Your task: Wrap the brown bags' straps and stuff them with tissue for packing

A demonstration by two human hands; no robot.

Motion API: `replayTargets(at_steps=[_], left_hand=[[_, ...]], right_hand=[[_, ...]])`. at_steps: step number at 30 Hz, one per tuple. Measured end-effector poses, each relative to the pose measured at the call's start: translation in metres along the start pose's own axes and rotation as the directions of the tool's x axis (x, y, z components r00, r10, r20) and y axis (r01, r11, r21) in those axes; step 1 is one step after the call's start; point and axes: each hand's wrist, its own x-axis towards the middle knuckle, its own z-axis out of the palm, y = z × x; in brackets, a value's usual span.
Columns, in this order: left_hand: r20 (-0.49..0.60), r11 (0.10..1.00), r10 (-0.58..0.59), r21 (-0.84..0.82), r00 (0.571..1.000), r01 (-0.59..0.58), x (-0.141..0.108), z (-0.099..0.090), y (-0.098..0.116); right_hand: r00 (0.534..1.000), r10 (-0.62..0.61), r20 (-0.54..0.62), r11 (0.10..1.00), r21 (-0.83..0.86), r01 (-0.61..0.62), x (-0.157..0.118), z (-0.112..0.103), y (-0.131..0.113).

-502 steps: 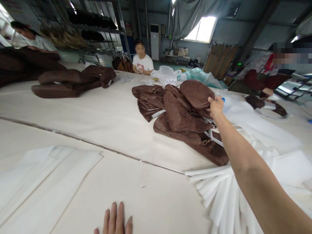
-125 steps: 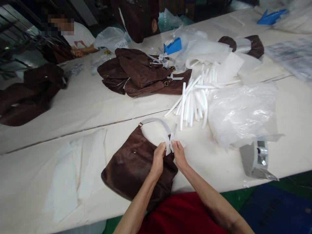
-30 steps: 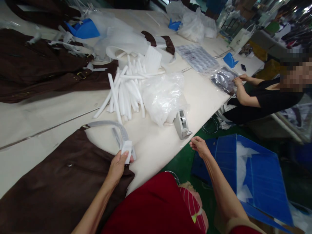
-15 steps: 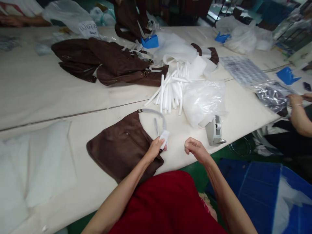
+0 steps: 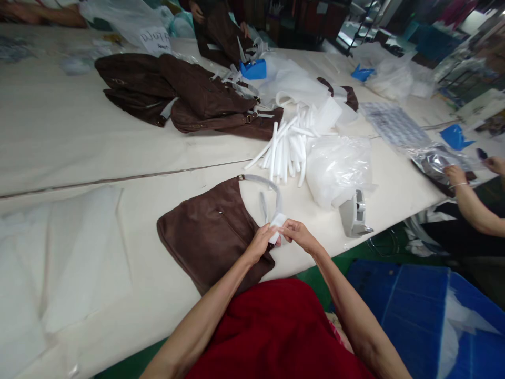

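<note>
A brown leather handbag (image 5: 209,226) lies on the table before me, its strap (image 5: 272,187) covered in pale wrapping and curving to the right. At the strap's near end, my left hand (image 5: 261,243) grips a small white wrapping sheet (image 5: 278,222), thumb on top. My right hand (image 5: 298,234) is pinched closed and touches the sheet's right side. Anything small between its fingertips is hidden. A grey tape dispenser (image 5: 355,216) stands to the right of my hands.
White foam tubes (image 5: 286,152) lie piled beyond the bag, beside a clear plastic bag (image 5: 339,168). More brown bags (image 5: 197,100) lie farther back. White sheets (image 5: 87,258) cover the left side. At the right, a co-worker's hands (image 5: 457,176) handle plastic. A blue bin (image 5: 398,310) stands below.
My right hand has moved left from near the tape dispenser to the white sheet on the strap. My left hand still holds that sheet. The view has shifted slightly.
</note>
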Motion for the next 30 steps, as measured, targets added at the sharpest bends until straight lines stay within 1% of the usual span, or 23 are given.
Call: replayTargets(at_steps=[6,10,14,18,22,27,30], left_hand=[[0.036,0.998,0.015,0.059,0.999,-0.017,-0.001,-0.001,-0.005],[0.015,0.998,0.014,0.053,1.000,-0.015,-0.002,-0.002,-0.011],[0.007,0.998,0.007,-0.059,1.000,-0.006,-0.003,-0.003,-0.011],[0.021,0.981,0.013,-0.192,1.000,-0.009,-0.004,-0.003,-0.008],[0.021,0.973,0.005,-0.229,1.000,0.000,-0.005,-0.003,-0.008],[0.018,0.973,-0.024,-0.229,1.000,0.028,-0.003,-0.002,-0.008],[0.032,0.975,-0.036,-0.217,0.999,0.042,-0.001,-0.001,-0.008]], right_hand=[[0.999,0.018,-0.031,1.000,-0.021,-0.018,-0.002,0.000,0.002],[0.998,0.049,0.042,0.999,0.009,-0.050,-0.006,-0.006,0.000],[0.990,0.098,0.100,0.993,0.048,-0.104,-0.004,-0.011,-0.001],[0.990,0.069,0.122,0.997,0.014,-0.072,0.005,-0.004,0.000],[0.993,0.019,0.116,1.000,0.002,-0.020,0.010,0.007,0.003],[0.996,-0.013,0.088,0.999,0.047,0.009,0.013,0.009,0.011],[1.000,-0.007,0.023,0.997,0.071,0.006,0.020,0.012,0.017]])
